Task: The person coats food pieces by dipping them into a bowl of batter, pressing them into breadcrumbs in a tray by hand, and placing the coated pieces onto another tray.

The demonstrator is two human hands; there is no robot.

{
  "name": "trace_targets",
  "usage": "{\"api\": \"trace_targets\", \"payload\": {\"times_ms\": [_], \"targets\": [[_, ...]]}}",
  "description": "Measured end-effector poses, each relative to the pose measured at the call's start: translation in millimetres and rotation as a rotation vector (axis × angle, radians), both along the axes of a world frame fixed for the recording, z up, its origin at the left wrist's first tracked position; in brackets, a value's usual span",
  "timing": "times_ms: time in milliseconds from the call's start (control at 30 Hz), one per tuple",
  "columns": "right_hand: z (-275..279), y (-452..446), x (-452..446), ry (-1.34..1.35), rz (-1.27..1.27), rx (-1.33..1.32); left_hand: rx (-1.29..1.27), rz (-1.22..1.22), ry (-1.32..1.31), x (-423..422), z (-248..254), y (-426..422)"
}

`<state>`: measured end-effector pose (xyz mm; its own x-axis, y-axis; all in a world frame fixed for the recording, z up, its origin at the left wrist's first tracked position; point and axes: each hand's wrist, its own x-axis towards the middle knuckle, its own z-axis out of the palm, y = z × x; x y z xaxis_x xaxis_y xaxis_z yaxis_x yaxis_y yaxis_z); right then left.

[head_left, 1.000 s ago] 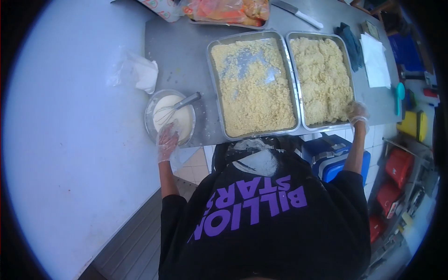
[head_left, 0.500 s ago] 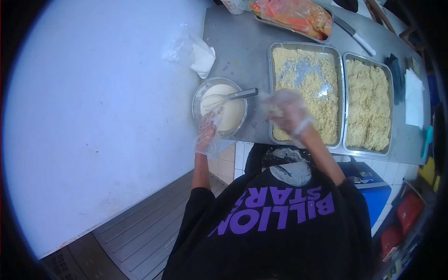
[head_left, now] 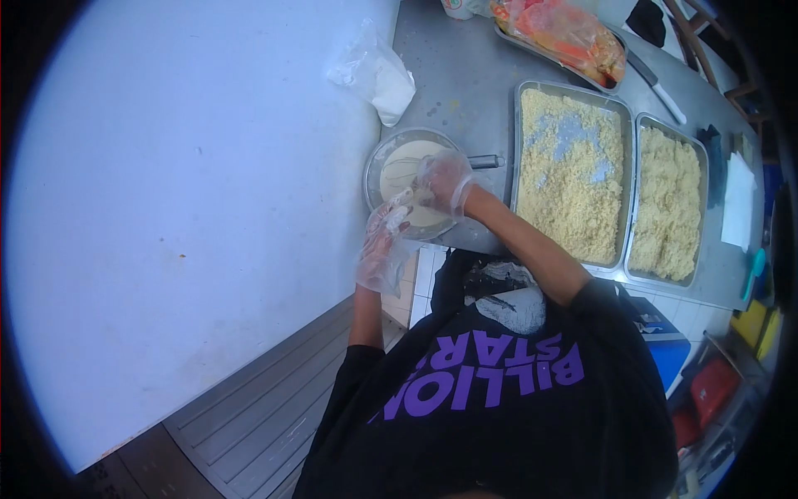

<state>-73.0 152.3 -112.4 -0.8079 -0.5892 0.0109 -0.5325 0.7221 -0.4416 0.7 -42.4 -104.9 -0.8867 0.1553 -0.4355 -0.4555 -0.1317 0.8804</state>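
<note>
My left hand [head_left: 384, 245], in a clear plastic glove, is at the near left rim of the metal bowl [head_left: 372, 170]. Its fingers are apart, smeared with white. Over the pale batter [head_left: 403, 175] in the bowl, my gloved right hand [head_left: 445, 183] has its fingers bent together near my left fingertips; what they hold is too small to make out. A whisk [head_left: 485, 161] lies in the bowl, its handle sticking out to the right behind my right hand. Right of the bowl is a tray [head_left: 517, 158] of yellowish crumbs [head_left: 573, 212], thinly spread at its far part.
Another tray [head_left: 636, 195] holds thicker crumbs. Beyond are a tray with a plastic-wrapped orange item [head_left: 569, 37] and a knife [head_left: 665, 100]. A bag of white powder [head_left: 391, 96] sits behind the bowl. White paper [head_left: 738, 200] and a green spoon [head_left: 754, 274] lie at the right.
My right hand has moved left from the far crumb tray to the near tray and then over the bowl. My left hand stays at the bowl. The view has shifted left.
</note>
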Motion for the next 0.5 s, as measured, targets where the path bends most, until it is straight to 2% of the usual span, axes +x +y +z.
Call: {"api": "trace_targets", "payload": {"times_ms": [167, 233, 300, 367, 433, 500], "targets": [[9, -1, -8, 0.006, 0.024, 0.075, -0.051, -0.034, -0.003, -3, -3, -9], [6, -2, -11, -0.001, 0.066, 0.124, -0.029, -0.086, 0.162, -1, 7, -4], [-1, -4, -12, 0.033, 0.149, 0.141, -0.210, -0.263, 0.361, -8, 8, -10], [-21, -11, -18, -0.099, 0.141, 0.124, -0.367, -0.288, 0.479, -4, -1, -19], [-38, -18, -17, 0.054, 0.072, 0.003, -0.378, -0.464, 0.449, -19, 39, 7], [-32, -11, -13, 0.085, -0.005, -0.010, -0.415, -0.450, 0.352, -16, 26, 0]]}}
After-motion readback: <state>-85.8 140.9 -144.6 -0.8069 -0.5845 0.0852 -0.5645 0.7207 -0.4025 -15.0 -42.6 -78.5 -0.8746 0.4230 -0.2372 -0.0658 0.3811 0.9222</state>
